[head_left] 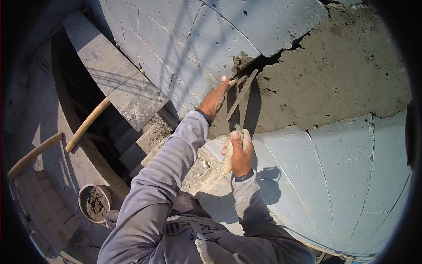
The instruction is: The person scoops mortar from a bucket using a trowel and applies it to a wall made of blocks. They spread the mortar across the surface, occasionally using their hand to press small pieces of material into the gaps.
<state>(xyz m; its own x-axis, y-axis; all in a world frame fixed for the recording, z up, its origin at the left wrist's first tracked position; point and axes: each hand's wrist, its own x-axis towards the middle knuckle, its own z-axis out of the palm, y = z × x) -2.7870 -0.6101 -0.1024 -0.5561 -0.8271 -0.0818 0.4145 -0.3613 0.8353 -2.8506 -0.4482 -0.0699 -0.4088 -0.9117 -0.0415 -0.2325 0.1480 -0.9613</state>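
Observation:
My right hand (241,154) is wrapped around the handle of a trowel (241,97), whose blade points up toward the wall. The blade is seen nearly edge-on, and its tip lies by the left edge of a band of wet grey mortar (325,79). Just left of the blade, my left hand (214,100) reaches to the wall with its thumb raised and fingers stretched out; the fingertips are partly hidden near the mortar edge. Pale blue-grey blocks (268,26) border the band above, and similar blocks (325,171) lie below it.
A bucket (81,193) of mortar stands at lower left. Nearby are stacked bricks (52,198) and two rounded wooden bars (88,125). A long slab (110,75) spans beside a dark gap with steps (127,145). Rough rubble (202,169) lies below my left forearm.

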